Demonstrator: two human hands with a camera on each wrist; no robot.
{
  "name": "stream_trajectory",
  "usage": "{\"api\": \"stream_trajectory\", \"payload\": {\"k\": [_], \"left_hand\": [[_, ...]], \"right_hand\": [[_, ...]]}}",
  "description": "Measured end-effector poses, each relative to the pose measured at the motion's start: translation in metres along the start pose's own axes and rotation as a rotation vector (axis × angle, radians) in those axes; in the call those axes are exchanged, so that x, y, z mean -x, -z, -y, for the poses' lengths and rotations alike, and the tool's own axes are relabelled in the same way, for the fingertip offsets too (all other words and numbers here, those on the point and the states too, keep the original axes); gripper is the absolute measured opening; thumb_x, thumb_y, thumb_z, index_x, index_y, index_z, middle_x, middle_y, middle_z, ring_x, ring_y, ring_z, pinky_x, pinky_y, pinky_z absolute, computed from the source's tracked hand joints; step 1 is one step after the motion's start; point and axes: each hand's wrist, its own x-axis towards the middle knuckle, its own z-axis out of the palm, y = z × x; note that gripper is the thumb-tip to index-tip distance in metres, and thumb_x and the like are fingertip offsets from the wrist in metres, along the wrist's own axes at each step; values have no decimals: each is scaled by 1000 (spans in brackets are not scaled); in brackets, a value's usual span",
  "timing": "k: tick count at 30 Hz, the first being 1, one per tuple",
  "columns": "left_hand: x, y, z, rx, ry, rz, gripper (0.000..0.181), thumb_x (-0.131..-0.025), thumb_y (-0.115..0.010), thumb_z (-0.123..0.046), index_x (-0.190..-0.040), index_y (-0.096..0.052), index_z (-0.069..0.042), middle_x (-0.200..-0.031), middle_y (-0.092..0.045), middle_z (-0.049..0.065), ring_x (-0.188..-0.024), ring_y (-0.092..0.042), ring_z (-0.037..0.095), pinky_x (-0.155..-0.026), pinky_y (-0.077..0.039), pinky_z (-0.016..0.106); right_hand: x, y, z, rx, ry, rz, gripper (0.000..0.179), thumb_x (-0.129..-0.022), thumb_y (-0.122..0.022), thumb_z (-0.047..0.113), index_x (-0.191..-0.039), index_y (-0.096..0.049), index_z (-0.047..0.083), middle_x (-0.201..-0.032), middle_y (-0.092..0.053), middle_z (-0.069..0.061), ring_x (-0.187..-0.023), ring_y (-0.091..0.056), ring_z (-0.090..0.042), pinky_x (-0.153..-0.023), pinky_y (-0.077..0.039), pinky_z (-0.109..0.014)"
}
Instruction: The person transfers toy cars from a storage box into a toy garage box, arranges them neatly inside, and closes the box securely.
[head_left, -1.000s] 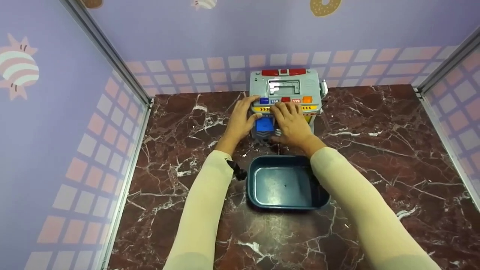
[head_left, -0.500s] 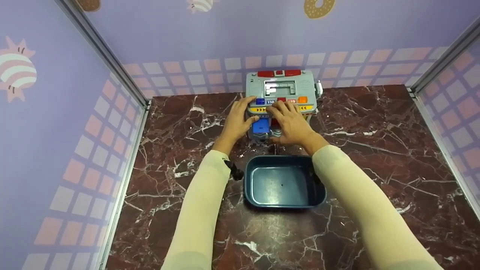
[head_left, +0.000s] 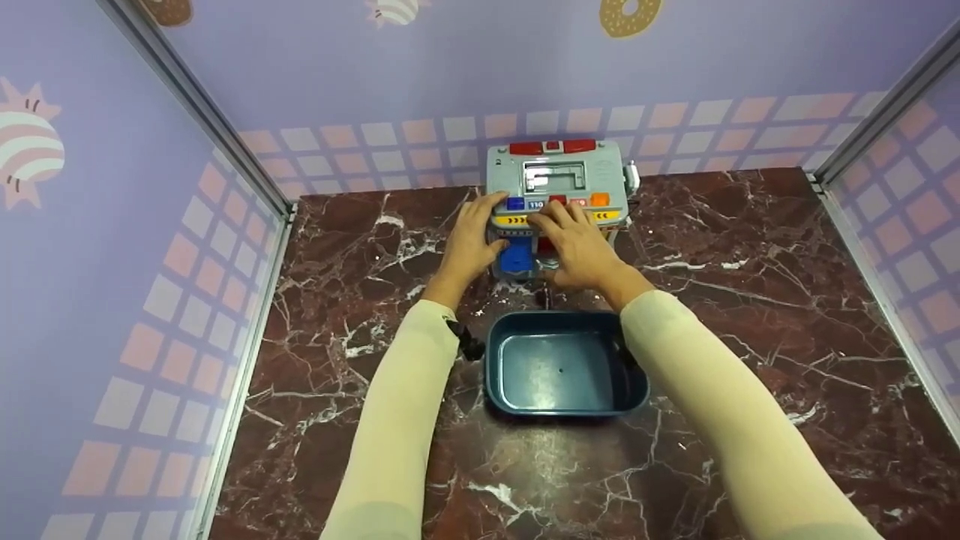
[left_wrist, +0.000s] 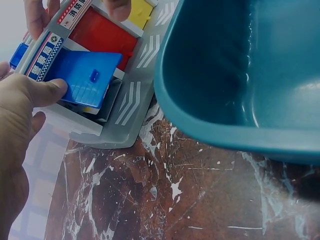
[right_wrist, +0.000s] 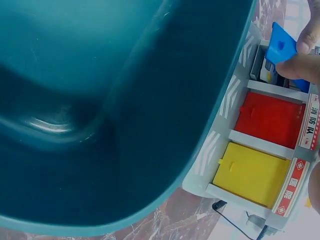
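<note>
A grey toy rescue station (head_left: 555,176) stands against the back wall, with blue, red and yellow doors along its front. The blue door (left_wrist: 85,77) is swung outward at a slant; a small dark-and-white object shows partly behind it. My left hand (head_left: 469,240) holds the station's left front edge, fingers on top and thumb against the blue door. My right hand (head_left: 585,251) rests its fingers on the front roof edge, thumb lower down. In the right wrist view, the red door (right_wrist: 270,120) and yellow door (right_wrist: 252,172) lie flat in their frames.
A dark teal plastic basin (head_left: 566,412) sits in front of the station, between my forearms. Both are on a dark red marbled tabletop (head_left: 360,285). Patterned purple panels (head_left: 375,75) enclose the back and sides. A white handset (head_left: 632,176) hangs at the station's right side.
The head view has shifted slightly, so the scene sits a little further left. The blue door's lower edge appears slightly lower. Both hands stay at the station with little movement.
</note>
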Motion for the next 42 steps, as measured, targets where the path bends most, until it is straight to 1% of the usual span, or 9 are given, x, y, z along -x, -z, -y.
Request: {"api": "stream_trajectory", "payload": {"k": [6, 13, 19, 25, 28, 31, 35, 38, 42], "left_hand": [[-1, -1, -1, -25, -19, -6, 86, -91, -82, 5, -165, -49, -22, -168, -53, 6, -150, -49, 30, -131, -42, 45], [-2, -6, -1, -109, -43, -29, 87, -89, -81, 6, -164, -49, -25, -165, -55, 3, -143, -51, 31, -123, -43, 54], [-4, -10, -1, -174, -68, -55, 87, -87, -79, 7, -164, -50, -24, -159, -57, 4, -135, -52, 31, -125, -41, 52], [-5, -12, -2, -188, -74, -72, 89, -86, -79, 9, -163, -51, -24, -156, -57, 3, -134, -52, 31, -127, -40, 50], [-6, -13, -3, -189, -80, -76, 90, -85, -79, 10, -163, -50, -24, -154, -57, 5, -134, -51, 31, -128, -39, 50], [-7, -13, -4, -192, -100, -90, 90, -83, -77, 12, -162, -51, -21, -149, -58, 8, -135, -52, 34, -131, -37, 52], [-7, -14, -5, -210, -123, -105, 89, -81, -76, 14, -161, -52, -17, -144, -58, 11, -133, -52, 36, -132, -37, 53], [-7, -14, -4, -217, -121, -102, 89, -81, -76, 14, -161, -52, -16, -143, -58, 12, -130, -51, 36, -129, -39, 50], [-8, -15, -3, -226, -115, -97, 89, -82, -76, 13, -162, -51, -17, -143, -57, 12, -131, -50, 35, -129, -38, 50]], "right_hand": [[1, 0, -1, -24, 2, -19, 94, -74, -91, 15, -160, -53, 11, -150, -51, -17, -136, -44, -46, -124, -37, -69], [1, -1, 0, -32, -5, -22, 95, -72, -91, 14, -159, -54, 12, -151, -51, -17, -137, -44, -45, -124, -38, -68], [0, -4, 1, -37, -4, -26, 94, -72, -88, 14, -159, -54, 13, -151, -51, -16, -137, -45, -44, -124, -38, -68], [1, -3, -1, -36, -7, -28, 93, -73, -89, 14, -160, -54, 13, -152, -50, -16, -138, -45, -46, -124, -39, -68], [1, -3, -2, -45, -12, -32, 94, -72, -88, 12, -160, -54, 13, -153, -50, -16, -139, -45, -45, -124, -38, -69], [1, -3, -3, -50, -14, -39, 93, -71, -86, 10, -159, -55, 14, -152, -51, -15, -138, -45, -44, -122, -39, -68], [1, -5, -3, -53, -9, -49, 92, -70, -85, 8, -158, -56, 14, -151, -52, -15, -135, -45, -43, -120, -40, -68], [1, -6, -3, -58, -8, -55, 92, -70, -87, 7, -157, -57, 13, -150, -52, -16, -135, -46, -44, -120, -40, -69], [2, -6, -2, -54, -10, -61, 91, -71, -87, 8, -156, -57, 14, -150, -52, -16, -135, -46, -45, -121, -40, -68]]}}
